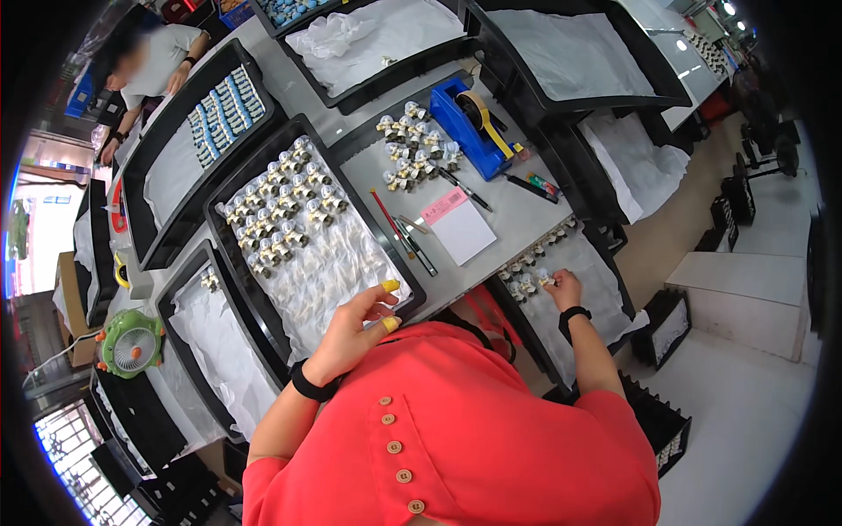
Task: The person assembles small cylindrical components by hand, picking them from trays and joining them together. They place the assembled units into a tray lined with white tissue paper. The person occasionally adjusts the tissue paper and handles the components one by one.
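Observation:
My left hand is raised over the near end of a black tray, thumb and forefinger spread apart. Yellow covers wrap those two fingertips, and nothing shows between them. White crumpled lining and rows of small white, cream and dark figurines fill that tray. Off to the right, my right hand reaches down into another paper-lined black tray. Its fingertips are pinched on a small white figurine at the end of a group of similar pieces; the fingers partly hide it.
A loose cluster of figurines stands on the grey table beside a blue tape dispenser. Pens and a white-and-pink notepad lie nearer. Stacked black trays rise at the right. A green fan and a co-worker are leftward.

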Demonstrator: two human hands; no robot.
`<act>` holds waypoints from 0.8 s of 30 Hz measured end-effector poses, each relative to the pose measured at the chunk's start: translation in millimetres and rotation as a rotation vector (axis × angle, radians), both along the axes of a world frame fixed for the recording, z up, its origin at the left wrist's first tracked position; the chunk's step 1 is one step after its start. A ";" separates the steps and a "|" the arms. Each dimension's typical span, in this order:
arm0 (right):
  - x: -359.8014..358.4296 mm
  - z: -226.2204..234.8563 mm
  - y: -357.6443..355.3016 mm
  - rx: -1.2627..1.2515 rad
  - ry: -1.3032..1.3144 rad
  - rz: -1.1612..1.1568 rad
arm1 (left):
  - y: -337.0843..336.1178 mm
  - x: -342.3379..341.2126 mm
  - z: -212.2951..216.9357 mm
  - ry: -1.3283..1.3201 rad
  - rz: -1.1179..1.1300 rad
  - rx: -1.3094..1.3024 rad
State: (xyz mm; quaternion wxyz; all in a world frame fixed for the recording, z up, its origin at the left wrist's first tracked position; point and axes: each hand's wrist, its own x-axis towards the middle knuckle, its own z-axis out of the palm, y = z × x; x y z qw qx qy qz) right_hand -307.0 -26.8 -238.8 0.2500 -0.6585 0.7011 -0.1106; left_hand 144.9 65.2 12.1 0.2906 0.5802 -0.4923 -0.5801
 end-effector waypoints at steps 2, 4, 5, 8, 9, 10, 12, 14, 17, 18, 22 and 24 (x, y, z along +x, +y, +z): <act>-0.3 -20.4 -1.7 -0.010 0.086 0.010 | 0.1 -0.4 1.7 -0.007 0.007 0.018; 1.0 -38.6 -1.5 0.027 0.128 -0.004 | -1.2 -0.7 5.5 -0.037 0.011 0.024; 2.9 -41.5 -2.5 0.044 0.151 -0.008 | -0.9 -0.5 6.5 -0.050 0.016 0.025; 7.8 -45.8 -2.1 0.034 0.181 -0.042 | 4.5 3.9 0.7 -0.063 0.044 0.008; 6.9 -46.7 -2.1 0.033 0.190 -0.041 | 5.0 3.8 1.4 -0.069 0.045 0.007; 4.7 -48.8 -1.7 0.032 0.197 -0.039 | 4.6 2.9 2.9 -0.076 0.047 0.005; 7.6 -43.0 -5.1 0.068 0.218 -0.022 | 6.8 4.2 2.0 -0.086 0.055 -0.001; 12.5 -32.6 -9.3 0.143 0.243 0.005 | 10.8 7.3 -1.9 -0.095 0.065 -0.010; 12.7 -12.8 -20.3 0.180 0.244 0.048 | 16.4 12.6 -2.8 -0.101 0.092 -0.010; 18.7 -2.8 -25.8 0.198 0.303 0.060 | 18.7 16.8 -1.9 -0.102 0.097 -0.011; 85.2 77.7 -63.6 0.402 0.062 0.173 | 30.3 26.6 -7.2 -0.101 0.175 -0.017; 163.5 148.5 -76.0 0.507 -0.232 0.263 | 37.5 32.2 -11.7 -0.087 0.208 -0.029</act>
